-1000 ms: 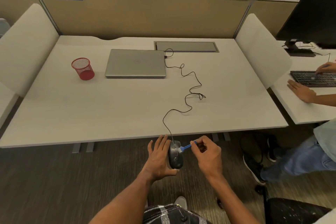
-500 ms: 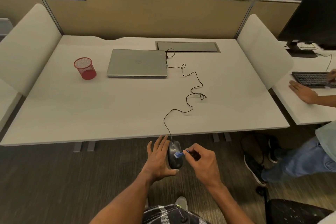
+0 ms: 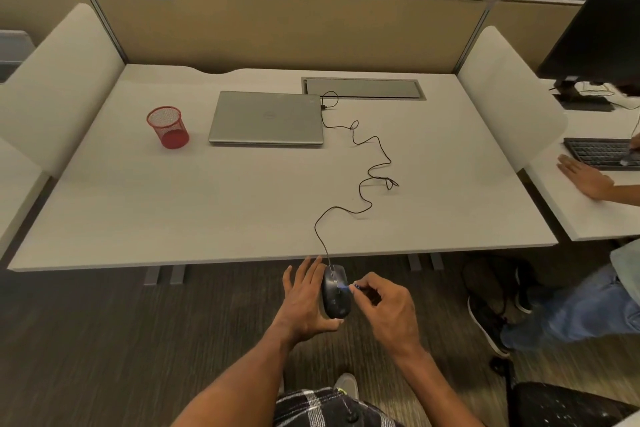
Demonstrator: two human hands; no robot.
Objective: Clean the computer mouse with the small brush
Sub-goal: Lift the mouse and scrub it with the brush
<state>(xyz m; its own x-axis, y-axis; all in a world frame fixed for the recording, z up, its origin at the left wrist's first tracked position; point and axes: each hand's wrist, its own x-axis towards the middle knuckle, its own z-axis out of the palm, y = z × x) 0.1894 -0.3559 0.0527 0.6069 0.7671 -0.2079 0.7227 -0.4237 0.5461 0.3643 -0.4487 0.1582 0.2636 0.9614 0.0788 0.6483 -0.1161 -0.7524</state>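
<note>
The dark oval computer mouse (image 3: 335, 291) is held by the left hand (image 3: 304, 298), long axis toward the pale worktop (image 3: 207, 204); the small blue brush (image 3: 348, 286), pinched by the right hand (image 3: 388, 308), meets its right side.

Your forearms are bare to the bottom edge of the view, with no sleeves, and your left hand (image 3: 304, 302) and right hand (image 3: 389, 312) are uncovered. You wear black-and-white plaid shorts (image 3: 325, 407), and a grey shoe (image 3: 346, 385) pokes out beyond them.
</note>
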